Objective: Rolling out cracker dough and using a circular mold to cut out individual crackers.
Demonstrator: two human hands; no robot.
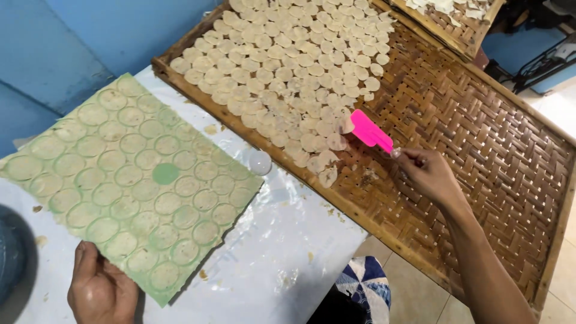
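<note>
My right hand (429,174) grips the handle of a pink spatula (370,131), whose blade rests at the near edge of several pale dough discs (288,66) laid out on a woven bamboo tray (468,138). My left hand (99,288) holds the near corner of a green sheet (129,180) covered with cut dough rounds. One round is gone from the sheet, leaving a bare green circle (165,173). The sheet lies on a white plastic-covered table (282,258).
A second bamboo tray (462,30) with dough scraps sits at the far right. A small clear round lid (260,162) lies by the tray's edge. Blue wall is behind, tiled floor below right, and a dark blue object (12,252) is at the left edge.
</note>
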